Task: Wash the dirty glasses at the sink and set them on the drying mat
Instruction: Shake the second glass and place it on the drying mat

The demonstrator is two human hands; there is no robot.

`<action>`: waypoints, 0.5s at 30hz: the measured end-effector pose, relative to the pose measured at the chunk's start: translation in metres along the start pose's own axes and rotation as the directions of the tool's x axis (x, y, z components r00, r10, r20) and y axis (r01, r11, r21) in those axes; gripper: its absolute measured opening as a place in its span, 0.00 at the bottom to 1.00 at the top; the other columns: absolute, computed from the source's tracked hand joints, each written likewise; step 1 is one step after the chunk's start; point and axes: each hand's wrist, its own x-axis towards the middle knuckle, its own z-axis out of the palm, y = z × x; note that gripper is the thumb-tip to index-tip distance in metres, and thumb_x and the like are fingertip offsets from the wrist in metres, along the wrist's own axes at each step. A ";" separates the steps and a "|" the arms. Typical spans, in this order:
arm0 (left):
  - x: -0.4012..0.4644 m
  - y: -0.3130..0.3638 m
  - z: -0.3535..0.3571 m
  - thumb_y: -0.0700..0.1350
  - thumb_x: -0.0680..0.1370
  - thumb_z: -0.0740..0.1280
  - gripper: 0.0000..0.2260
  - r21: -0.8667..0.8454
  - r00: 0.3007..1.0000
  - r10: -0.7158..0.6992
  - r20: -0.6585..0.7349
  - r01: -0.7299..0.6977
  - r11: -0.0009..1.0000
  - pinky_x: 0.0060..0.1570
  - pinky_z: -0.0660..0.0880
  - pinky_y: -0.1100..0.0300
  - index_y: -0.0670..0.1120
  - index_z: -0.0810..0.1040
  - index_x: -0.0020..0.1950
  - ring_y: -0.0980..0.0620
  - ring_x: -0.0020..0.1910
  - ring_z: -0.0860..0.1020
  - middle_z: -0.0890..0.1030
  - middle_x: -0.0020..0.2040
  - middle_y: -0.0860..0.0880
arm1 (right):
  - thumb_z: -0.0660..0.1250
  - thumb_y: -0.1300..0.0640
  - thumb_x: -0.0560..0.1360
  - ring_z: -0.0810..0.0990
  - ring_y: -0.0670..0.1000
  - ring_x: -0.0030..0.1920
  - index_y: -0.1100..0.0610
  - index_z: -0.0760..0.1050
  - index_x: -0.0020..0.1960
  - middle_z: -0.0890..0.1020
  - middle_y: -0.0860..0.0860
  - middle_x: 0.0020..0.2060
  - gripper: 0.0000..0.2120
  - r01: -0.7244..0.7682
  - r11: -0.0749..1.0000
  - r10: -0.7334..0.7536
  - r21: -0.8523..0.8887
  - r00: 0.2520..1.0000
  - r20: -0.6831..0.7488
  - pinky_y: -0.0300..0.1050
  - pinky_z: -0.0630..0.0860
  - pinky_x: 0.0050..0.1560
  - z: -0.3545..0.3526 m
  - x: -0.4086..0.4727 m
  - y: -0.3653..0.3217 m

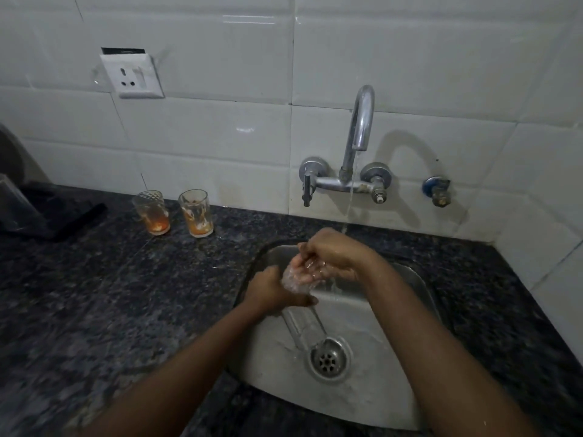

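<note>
left grip (274, 291) curls round a clear glass (298, 280), holding it tilted over the steel sink (419, 298). right grip (331, 253) bends over the glass mouth, fingers seemingly pushed inside, though blur hides the detail. water falls from the tap (359, 121) onto the hands. two dirty glasses (176, 212) with orange dregs stand side by side on the dark worktop (94, 294), left of the sink.

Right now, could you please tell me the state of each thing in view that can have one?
Chrome wall tap: running.
Clear glass in the hands: tilted, being rinsed.
Left hand: grips that glass.
Right hand: fingers at its mouth.
Two dirty glasses: upright, orange residue, unwashed.
Steel sink: wet, drain unplugged.
</note>
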 end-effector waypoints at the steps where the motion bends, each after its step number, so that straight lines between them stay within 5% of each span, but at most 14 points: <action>1: 0.000 0.005 0.002 0.63 0.56 0.78 0.39 0.018 1.000 0.016 0.016 -0.017 1.000 0.51 0.77 0.56 0.45 0.74 0.62 0.51 0.53 0.78 0.79 0.58 0.48 | 0.59 0.63 0.79 0.81 0.56 0.34 0.72 0.76 0.47 0.81 0.62 0.36 0.12 0.007 0.985 -0.012 -0.175 1.000 -0.026 0.46 0.81 0.37 -0.001 -0.005 -0.006; 5: -0.003 0.023 -0.005 0.60 0.55 0.79 0.40 0.064 0.997 0.072 -0.007 -0.072 0.995 0.55 0.76 0.54 0.45 0.73 0.62 0.49 0.56 0.77 0.79 0.59 0.47 | 0.74 0.61 0.69 0.82 0.54 0.42 0.64 0.78 0.49 0.82 0.56 0.43 0.11 0.010 0.586 -0.163 -0.810 0.981 -0.106 0.47 0.81 0.43 -0.019 -0.018 -0.005; 8: -0.007 0.035 -0.021 0.55 0.56 0.81 0.35 0.063 0.988 0.128 -0.082 -0.123 0.990 0.51 0.77 0.55 0.49 0.72 0.59 0.50 0.52 0.78 0.80 0.56 0.49 | 0.81 0.52 0.59 0.75 0.48 0.36 0.60 0.75 0.52 0.75 0.48 0.36 0.27 -0.047 0.429 -0.057 -0.902 0.995 -0.078 0.41 0.71 0.32 -0.020 -0.021 0.017; 10: -0.010 0.042 -0.032 0.54 0.57 0.80 0.35 0.071 0.980 0.167 -0.109 -0.160 0.985 0.52 0.78 0.51 0.50 0.71 0.60 0.50 0.52 0.79 0.81 0.55 0.49 | 0.81 0.47 0.57 0.76 0.49 0.42 0.57 0.74 0.55 0.76 0.47 0.42 0.31 0.048 0.509 -0.108 -0.859 0.994 -0.008 0.41 0.71 0.38 -0.015 -0.014 0.038; 12: -0.015 0.049 -0.043 0.54 0.57 0.80 0.37 0.027 0.972 0.199 -0.127 -0.197 0.980 0.52 0.78 0.50 0.51 0.70 0.62 0.50 0.52 0.79 0.81 0.54 0.49 | 0.81 0.48 0.57 0.78 0.48 0.51 0.53 0.75 0.54 0.80 0.44 0.48 0.28 0.228 0.704 -0.261 -0.672 0.964 0.054 0.42 0.76 0.46 -0.008 -0.007 0.050; 15: -0.023 0.055 -0.064 0.57 0.59 0.79 0.38 -0.058 0.960 0.242 -0.140 -0.252 0.966 0.53 0.78 0.52 0.53 0.67 0.65 0.51 0.51 0.79 0.79 0.52 0.51 | 0.82 0.53 0.56 0.83 0.50 0.51 0.52 0.79 0.55 0.85 0.50 0.48 0.28 0.406 0.835 -0.423 -0.370 0.905 0.038 0.55 0.79 0.54 -0.003 -0.002 0.053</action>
